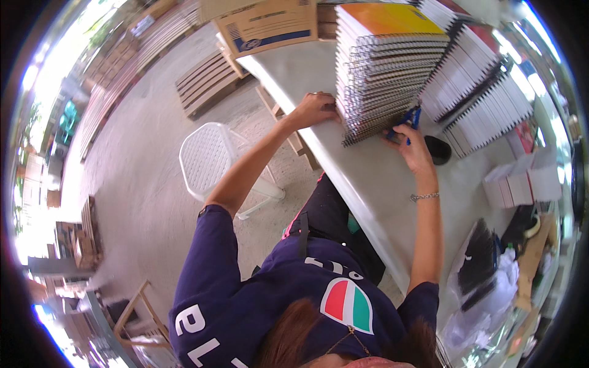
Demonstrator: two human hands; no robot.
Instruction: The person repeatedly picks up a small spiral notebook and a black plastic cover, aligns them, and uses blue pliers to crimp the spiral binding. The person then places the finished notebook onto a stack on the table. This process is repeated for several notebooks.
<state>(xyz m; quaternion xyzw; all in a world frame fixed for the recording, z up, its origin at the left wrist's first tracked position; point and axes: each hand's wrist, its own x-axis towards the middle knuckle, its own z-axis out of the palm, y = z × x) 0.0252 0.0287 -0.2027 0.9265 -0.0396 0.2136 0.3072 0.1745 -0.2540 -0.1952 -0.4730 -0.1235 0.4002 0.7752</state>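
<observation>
A tall stack of spiral notebooks (pixel 383 80), with a yellow-orange cover on top, stands at the far part of the white table (pixel 294 67). My left hand (pixel 316 110) is closed at the lower left side of the stack, its fingers bent against the bottom notebooks and their tips partly hidden. At the lower right corner of the same stack, my right hand (pixel 408 146) is closed around blue-handled pliers (pixel 412 118). The tips of the pliers point at the coil ends and are hard to make out. A dark rounded object (pixel 438 150) lies beside my right hand.
More black-coiled notebooks (pixel 488 113) lean to the right of the stack. White paper blocks (pixel 521 181) and a clear plastic bag with black coils (pixel 481 270) lie nearer on the right. A cardboard box (pixel 267 27) stands behind; a white stool (pixel 208 156) and a wooden pallet (pixel 208 83) are left.
</observation>
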